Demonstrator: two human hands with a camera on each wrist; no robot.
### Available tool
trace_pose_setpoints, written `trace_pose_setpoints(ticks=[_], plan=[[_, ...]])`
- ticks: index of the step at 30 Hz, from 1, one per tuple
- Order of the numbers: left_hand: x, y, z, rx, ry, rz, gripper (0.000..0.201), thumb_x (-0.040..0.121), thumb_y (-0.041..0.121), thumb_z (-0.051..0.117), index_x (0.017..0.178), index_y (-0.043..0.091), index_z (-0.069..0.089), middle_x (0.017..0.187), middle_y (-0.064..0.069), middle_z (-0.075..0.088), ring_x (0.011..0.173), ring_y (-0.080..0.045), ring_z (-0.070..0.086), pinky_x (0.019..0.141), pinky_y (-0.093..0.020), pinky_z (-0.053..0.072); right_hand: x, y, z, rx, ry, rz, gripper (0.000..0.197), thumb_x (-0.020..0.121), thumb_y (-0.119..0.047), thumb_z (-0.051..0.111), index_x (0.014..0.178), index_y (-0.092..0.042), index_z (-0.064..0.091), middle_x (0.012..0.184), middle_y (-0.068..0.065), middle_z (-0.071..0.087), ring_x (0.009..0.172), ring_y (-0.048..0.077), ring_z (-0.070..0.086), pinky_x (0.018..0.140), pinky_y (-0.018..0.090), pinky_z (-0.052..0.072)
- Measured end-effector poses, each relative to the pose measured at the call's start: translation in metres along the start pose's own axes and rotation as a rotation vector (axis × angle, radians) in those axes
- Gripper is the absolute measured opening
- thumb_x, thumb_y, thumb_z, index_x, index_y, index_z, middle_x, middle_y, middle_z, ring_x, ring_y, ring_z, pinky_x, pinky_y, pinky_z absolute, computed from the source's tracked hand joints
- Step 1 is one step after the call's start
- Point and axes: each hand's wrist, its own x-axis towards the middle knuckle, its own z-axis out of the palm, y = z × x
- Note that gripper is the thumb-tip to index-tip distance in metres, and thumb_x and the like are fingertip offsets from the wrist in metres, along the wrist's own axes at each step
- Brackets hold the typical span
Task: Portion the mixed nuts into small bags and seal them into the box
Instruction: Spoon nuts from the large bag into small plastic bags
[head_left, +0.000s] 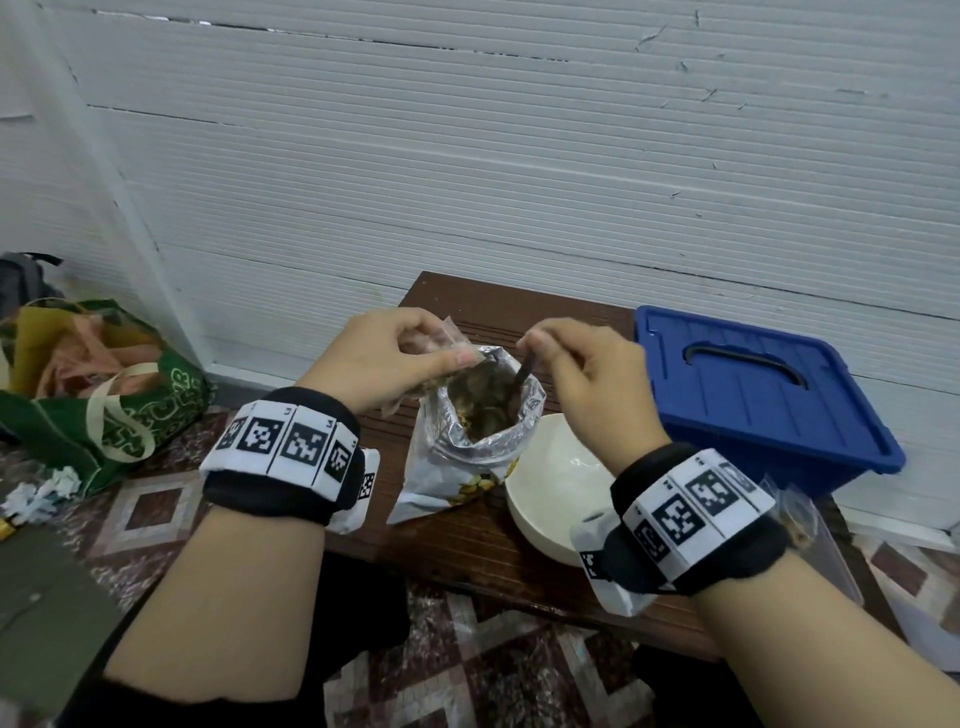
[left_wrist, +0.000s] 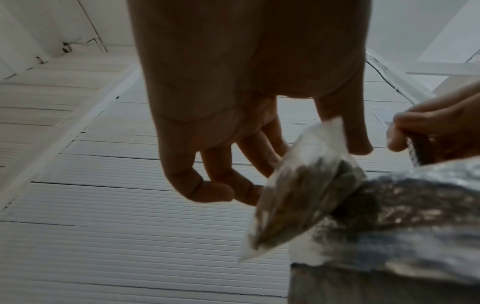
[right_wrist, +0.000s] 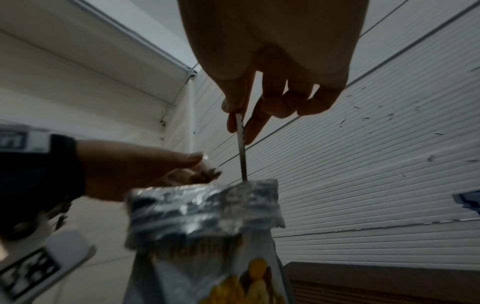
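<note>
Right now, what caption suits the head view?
Left hand holds a small clear plastic bag while right hand dips a metal spoon into the foil-lined nut pouch.

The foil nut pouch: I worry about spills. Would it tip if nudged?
Probably. The foil nut pouch stands tall on a narrow base, open-topped, with thin, crinkled walls, so it is likely floppy. The spoon that the right hand holds inside may lever it over.

Head view evenly lit, soft, wall (head_left: 519, 156) lines bowed by wide-angle. Both wrist views dim, backlit by that white wall; left hand (left_wrist: 246, 82) and right hand (right_wrist: 272, 51) silhouetted, foil nut bag (right_wrist: 202, 211) blurred beneath.
</note>
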Motion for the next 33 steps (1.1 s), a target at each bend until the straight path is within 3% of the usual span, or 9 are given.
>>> trace_pose_setpoints(ticks=[4, 7, 11, 13, 18, 22, 27, 31, 33], plan=[[0.003, -0.005, 0.001, 0.014, 0.009, 0.008, 0.036, 0.072, 0.054, 0.072, 0.095, 0.027, 0.067, 0.086, 0.008, 0.070, 0.050, -0.006, 0.063, 0.060, -0.033, 0.053, -0.006, 0.000, 0.013, -0.098, -0.136, -0.056, 0.026, 0.094, -0.038, 0.046, 0.088, -0.029, 0.070, 0.071, -0.013, 0.066, 0.074, 0.017, 0.060, 0.082, 0.051, 0.046], [0.005, -0.009, 0.002, 0.028, 0.004, 0.021, 0.035, 0.070, 0.055, 0.073, 0.094, 0.030, 0.069, 0.088, 0.011, 0.071, 0.073, 0.001, 0.064, 0.068, -0.024, 0.049, -0.010, 0.001, 0.020, -0.078, -0.211, 0.002, 0.024, 0.094, -0.036, 0.049, 0.090, -0.027, 0.071, 0.070, -0.010, 0.067, 0.075, 0.017, 0.061, 0.082, 0.052, 0.046], [0.008, -0.012, 0.002, 0.040, 0.007, 0.016, 0.035, 0.071, 0.055, 0.074, 0.095, 0.030, 0.070, 0.094, 0.012, 0.070, 0.093, 0.001, 0.062, 0.081, -0.021, 0.047, -0.010, 0.003, 0.020, -0.030, -0.165, 0.129, 0.021, 0.096, -0.025, 0.054, 0.089, -0.021, 0.073, 0.073, -0.009, 0.068, 0.073, 0.011, 0.060, 0.087, 0.049, 0.046], [0.008, -0.012, 0.003, 0.030, 0.004, 0.015, 0.035, 0.070, 0.054, 0.074, 0.095, 0.030, 0.070, 0.094, 0.012, 0.069, 0.093, 0.001, 0.061, 0.077, -0.017, 0.045, -0.010, 0.005, 0.018, 0.002, -0.097, 0.195, 0.022, 0.096, -0.023, 0.053, 0.085, -0.021, 0.072, 0.069, -0.012, 0.064, 0.069, 0.009, 0.058, 0.084, 0.045, 0.048], [0.009, -0.013, 0.003, 0.031, -0.008, 0.032, 0.035, 0.069, 0.056, 0.073, 0.094, 0.031, 0.069, 0.099, 0.012, 0.069, 0.096, 0.003, 0.060, 0.077, -0.016, 0.043, -0.007, 0.015, 0.018, 0.119, 0.038, 0.374, 0.029, 0.097, -0.021, 0.050, 0.073, -0.027, 0.065, 0.071, -0.001, 0.069, 0.076, 0.018, 0.066, 0.080, 0.043, 0.054], [0.011, -0.016, 0.003, 0.027, -0.019, 0.050, 0.039, 0.065, 0.061, 0.071, 0.092, 0.033, 0.069, 0.100, 0.011, 0.069, 0.094, 0.001, 0.061, 0.081, -0.021, 0.047, -0.006, 0.015, 0.016, 0.181, 0.131, 0.476, 0.029, 0.098, -0.019, 0.049, 0.078, -0.015, 0.068, 0.061, -0.004, 0.063, 0.066, 0.007, 0.061, 0.076, 0.026, 0.049], [0.012, -0.018, 0.001, 0.039, -0.022, 0.059, 0.039, 0.067, 0.063, 0.068, 0.092, 0.033, 0.070, 0.099, 0.007, 0.068, 0.092, -0.006, 0.062, 0.083, -0.029, 0.052, -0.004, 0.016, 0.012, 0.209, 0.205, 0.563, 0.030, 0.099, -0.022, 0.047, 0.081, -0.011, 0.070, 0.061, -0.002, 0.065, 0.068, 0.008, 0.060, 0.068, 0.019, 0.043], [0.009, -0.016, -0.003, 0.045, -0.020, 0.051, 0.039, 0.070, 0.059, 0.068, 0.096, 0.030, 0.070, 0.090, 0.007, 0.065, 0.087, -0.007, 0.062, 0.070, -0.022, 0.046, 0.003, 0.017, 0.001, 0.167, 0.283, 0.568, 0.030, 0.100, -0.025, 0.046, 0.082, -0.016, 0.068, 0.060, -0.005, 0.064, 0.073, 0.008, 0.059, 0.068, 0.019, 0.042], [0.008, -0.014, -0.004, 0.031, -0.035, 0.040, 0.042, 0.068, 0.059, 0.069, 0.097, 0.029, 0.070, 0.088, 0.008, 0.067, 0.084, -0.011, 0.065, 0.067, -0.027, 0.051, 0.006, 0.016, -0.004, 0.148, 0.313, 0.555, 0.029, 0.100, -0.025, 0.046, 0.082, -0.017, 0.067, 0.059, -0.006, 0.063, 0.071, 0.007, 0.059, 0.068, 0.015, 0.042]])
